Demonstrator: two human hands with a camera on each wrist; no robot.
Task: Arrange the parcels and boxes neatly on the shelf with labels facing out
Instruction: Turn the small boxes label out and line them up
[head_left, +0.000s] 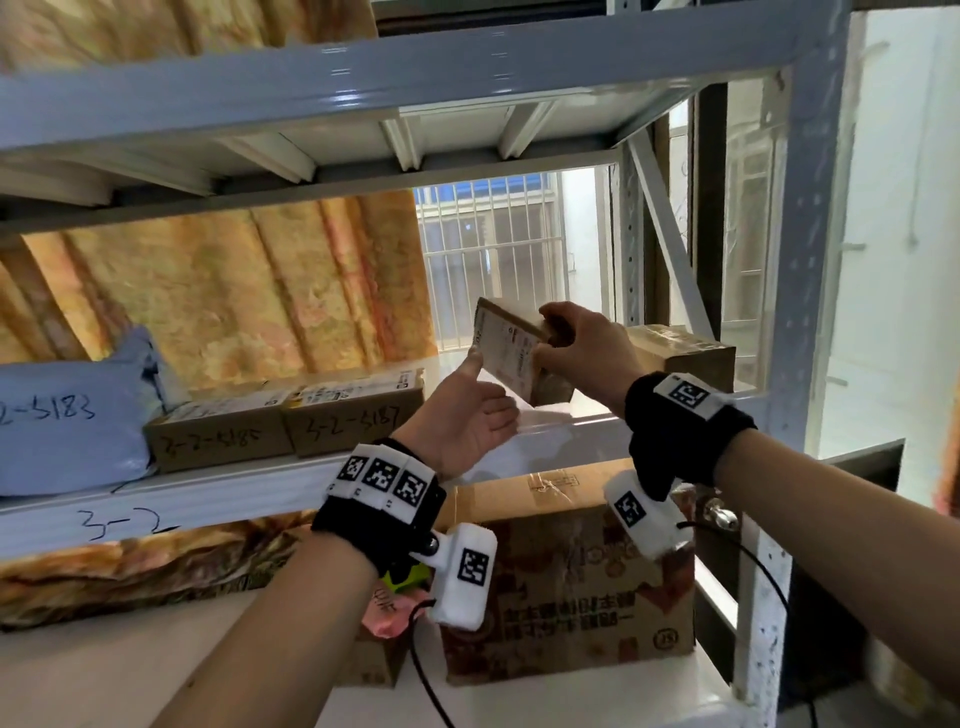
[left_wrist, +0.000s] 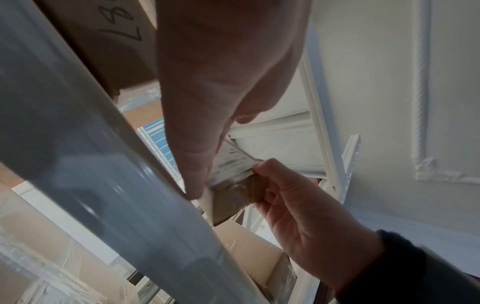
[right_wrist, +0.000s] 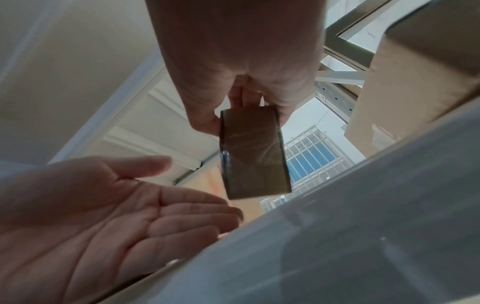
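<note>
My right hand (head_left: 558, 338) grips a small brown cardboard box (head_left: 511, 358) by its right end and holds it tilted above the middle shelf (head_left: 566, 421), white label toward me. My left hand (head_left: 485, 397) lies open, palm up, just below and left of the box, its thumb touching the label's left edge. In the right wrist view the box (right_wrist: 254, 152) shows its taped brown side, with the open left hand (right_wrist: 145, 216) beneath it. The left wrist view shows the label (left_wrist: 233, 162) beside my thumb.
On the same shelf, from left to right, lie a grey-blue poly bag (head_left: 67, 415), two flat boxes marked 3-2-5185 (head_left: 218, 441) and 3-2-5187 (head_left: 353, 421), and a brown box (head_left: 685, 353) at the right end. A large printed carton (head_left: 566, 577) stands on the shelf below.
</note>
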